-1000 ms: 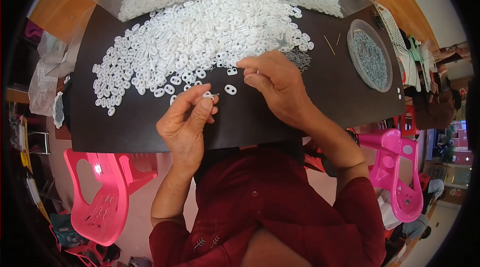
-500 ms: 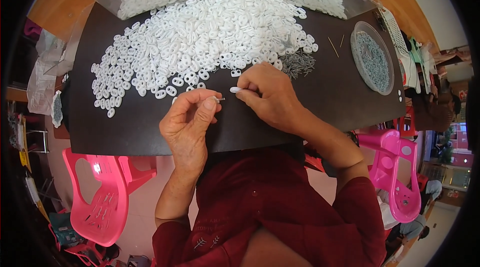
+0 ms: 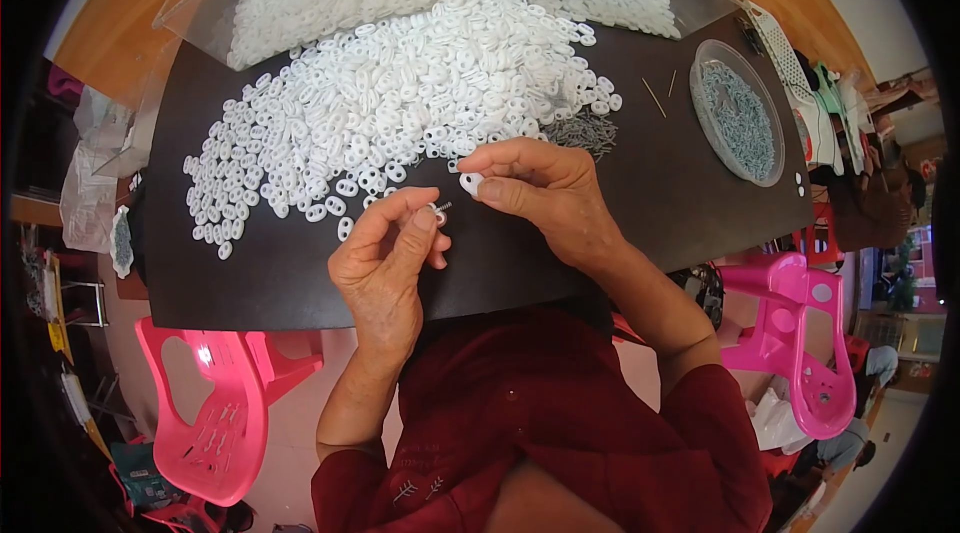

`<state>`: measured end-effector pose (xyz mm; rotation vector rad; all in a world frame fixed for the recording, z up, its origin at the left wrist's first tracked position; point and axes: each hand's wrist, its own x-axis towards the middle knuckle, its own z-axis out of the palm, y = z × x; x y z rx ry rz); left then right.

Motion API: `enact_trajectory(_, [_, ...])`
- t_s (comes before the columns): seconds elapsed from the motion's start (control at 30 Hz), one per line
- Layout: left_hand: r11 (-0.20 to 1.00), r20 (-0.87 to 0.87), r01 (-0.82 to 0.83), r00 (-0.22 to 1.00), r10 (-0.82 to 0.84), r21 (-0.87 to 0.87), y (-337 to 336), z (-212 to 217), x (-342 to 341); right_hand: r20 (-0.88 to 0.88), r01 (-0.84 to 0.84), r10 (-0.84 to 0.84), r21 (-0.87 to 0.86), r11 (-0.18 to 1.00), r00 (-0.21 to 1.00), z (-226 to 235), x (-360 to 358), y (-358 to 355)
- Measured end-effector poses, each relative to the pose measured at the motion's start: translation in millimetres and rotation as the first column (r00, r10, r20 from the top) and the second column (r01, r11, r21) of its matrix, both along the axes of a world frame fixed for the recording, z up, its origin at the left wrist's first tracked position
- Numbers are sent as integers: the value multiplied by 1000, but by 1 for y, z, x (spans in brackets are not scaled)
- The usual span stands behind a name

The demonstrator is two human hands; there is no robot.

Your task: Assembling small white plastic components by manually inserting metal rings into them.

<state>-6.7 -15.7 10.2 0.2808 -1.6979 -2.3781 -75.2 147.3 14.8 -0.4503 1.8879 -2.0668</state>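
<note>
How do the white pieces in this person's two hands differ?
A screw juts out by the piece in the left hand; none shows at the piece in the right hand. The left piece is nearer the person's body than the right piece. Both are white and pinched.

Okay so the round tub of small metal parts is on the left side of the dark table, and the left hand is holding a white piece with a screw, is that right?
Not quite: the head view shows the round tub on the right side of the dark table. The rest of your statement stands.
</note>
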Motion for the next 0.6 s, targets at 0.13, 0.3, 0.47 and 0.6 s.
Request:
enact_trajectory(0.13, [999, -39, -4, 999, 6, 38, 5, 2, -2, -72, 32, -30, 30, 999, 997, -2, 3, -2])
enact_trajectory(0.3, [990, -51, 40, 998, -33, 132, 11, 0, -5, 125, -51, 45, 46, 998, 991, 0, 3, 4])
enact_trajectory(0.47, [994, -15, 23, 1000, -22, 111, 14, 1, -3, 144, 20, -21, 14, 1000, 989, -1, 6, -4])
enact_trajectory(0.6, [995, 14, 37, 999, -39, 95, 16, 2, -4, -2, 63, -63, 3, 998, 998, -4, 6, -3])
